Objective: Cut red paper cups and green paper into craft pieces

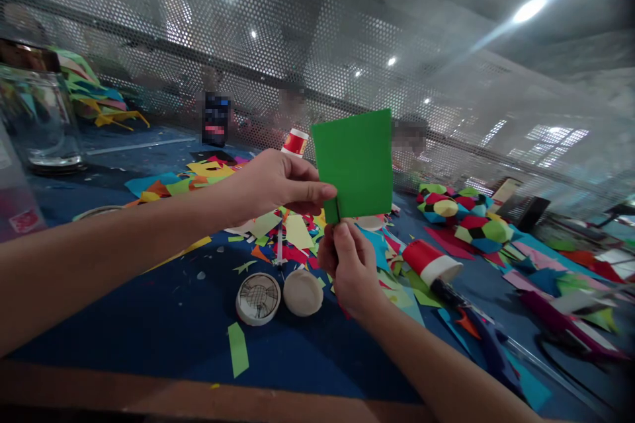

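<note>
A green sheet of paper [354,168] is held up in front of me, roughly square. My left hand [282,182] pinches its lower left edge between thumb and fingers. Just under the sheet's bottom edge, my right hand [350,258] is closed, thumb on top. A thin dark line runs up from the right thumb into the sheet; whether it is a slit or a blade I cannot tell. Below the hands lie a round white lid with a drawn pattern [258,299] and a plain shallow round lid [303,293].
Coloured paper scraps [297,231] cover the middle of the blue table [163,337]. At the right are a tipped red-and-white paper cup [431,261], a dark glue gun [483,337] and several patterned paper balls [483,231]. A glass jar [42,112] stands at left; a perforated metal screen rises behind.
</note>
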`<state>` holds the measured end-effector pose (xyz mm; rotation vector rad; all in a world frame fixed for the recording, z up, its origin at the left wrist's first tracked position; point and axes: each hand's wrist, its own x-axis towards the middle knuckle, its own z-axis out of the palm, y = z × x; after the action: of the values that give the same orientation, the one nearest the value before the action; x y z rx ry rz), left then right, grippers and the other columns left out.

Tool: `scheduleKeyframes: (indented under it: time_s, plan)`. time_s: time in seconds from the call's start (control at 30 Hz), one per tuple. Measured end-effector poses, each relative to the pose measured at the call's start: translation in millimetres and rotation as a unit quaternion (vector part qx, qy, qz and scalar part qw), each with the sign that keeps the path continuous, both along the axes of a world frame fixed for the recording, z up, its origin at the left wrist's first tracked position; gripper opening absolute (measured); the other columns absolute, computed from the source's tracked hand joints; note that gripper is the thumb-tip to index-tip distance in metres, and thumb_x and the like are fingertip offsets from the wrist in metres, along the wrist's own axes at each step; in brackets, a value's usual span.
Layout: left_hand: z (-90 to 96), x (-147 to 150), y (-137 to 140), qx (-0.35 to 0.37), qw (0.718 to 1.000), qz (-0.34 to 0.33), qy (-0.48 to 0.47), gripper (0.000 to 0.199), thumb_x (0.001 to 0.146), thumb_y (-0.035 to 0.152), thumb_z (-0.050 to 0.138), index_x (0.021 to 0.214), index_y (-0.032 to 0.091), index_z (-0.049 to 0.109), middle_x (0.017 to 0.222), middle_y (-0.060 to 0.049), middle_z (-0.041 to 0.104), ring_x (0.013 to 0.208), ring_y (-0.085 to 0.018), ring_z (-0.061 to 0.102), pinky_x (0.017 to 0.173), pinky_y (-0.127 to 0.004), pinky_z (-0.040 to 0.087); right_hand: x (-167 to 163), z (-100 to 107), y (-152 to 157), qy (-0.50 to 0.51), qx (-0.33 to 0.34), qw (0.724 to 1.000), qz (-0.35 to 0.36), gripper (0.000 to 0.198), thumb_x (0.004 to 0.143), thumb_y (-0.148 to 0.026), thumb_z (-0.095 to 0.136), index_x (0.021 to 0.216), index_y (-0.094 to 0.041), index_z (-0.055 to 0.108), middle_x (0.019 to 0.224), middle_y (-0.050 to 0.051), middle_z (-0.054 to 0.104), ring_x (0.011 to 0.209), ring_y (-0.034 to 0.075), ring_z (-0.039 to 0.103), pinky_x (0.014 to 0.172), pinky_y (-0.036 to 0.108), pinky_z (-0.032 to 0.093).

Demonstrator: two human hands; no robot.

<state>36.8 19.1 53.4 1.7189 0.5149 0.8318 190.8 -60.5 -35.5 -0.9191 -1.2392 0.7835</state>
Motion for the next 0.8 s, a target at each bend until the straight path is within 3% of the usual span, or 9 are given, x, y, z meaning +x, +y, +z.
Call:
scheduleKeyframes:
  time_s: [0.27, 0.4, 0.6, 0.8]
  plan:
    - [-1.4, -0.4, 0.1, 0.063, 0.997, -0.042, 0.019, 0.02, 0.084, 0.025, 0.061, 0.065, 0.019, 0.065, 0.062, 0.003, 0.069, 0.06, -0.011, 0.065, 0.061, -0.02, 0.051, -0.2, 1.7, 1.6, 0.043, -0.016, 0.999, 0.024, 0.042, 0.085, -0.057, 0.063, 0.066, -0.023, 0.047, 0.051, -0.009, 0.033, 0.043, 0.008, 0.026, 0.039, 0.021, 0.023]
    - [-0.2, -3.7, 0.6, 0.164, 0.985, -0.026, 0.037, 0.021, 0.085, 0.031, 0.06, 0.069, 0.019, 0.066, 0.065, 0.002, 0.07, 0.063, -0.012, 0.064, 0.063, -0.021, 0.049, 0.1, 0.6, 1.4, 0.057, -0.02, 0.998, 0.028, 0.041, 0.082, -0.056, 0.066, 0.066, -0.022, 0.048, 0.051, -0.009, 0.035, 0.042, 0.008, 0.027, 0.039, 0.02, 0.023]
    - [1.6, -6.3, -4.0, 0.235, 0.97, 0.013, 0.063, 0.024, 0.086, 0.033, 0.056, 0.07, 0.018, 0.067, 0.068, 0.001, 0.07, 0.064, -0.012, 0.062, 0.058, -0.021, 0.045, 0.5, -0.9, 1.6, 0.068, -0.013, 0.997, 0.04, 0.037, 0.085, -0.054, 0.062, 0.07, -0.021, 0.055, 0.048, -0.009, 0.035, 0.041, 0.008, 0.028, 0.039, 0.021, 0.025]
    - [1.8, -7.2, -0.9, 0.309, 0.944, 0.06, 0.102, 0.029, 0.087, 0.031, 0.054, 0.066, 0.015, 0.066, 0.05, 0.005, 0.049, 0.046, -0.008, 0.039, 0.045, -0.021, 0.026, 4.4, -2.4, -0.2, 0.055, -0.005, 0.997, 0.058, 0.032, 0.083, -0.052, 0.062, 0.08, -0.02, 0.061, 0.048, -0.008, 0.042, 0.04, 0.009, 0.03, 0.039, 0.021, 0.024]
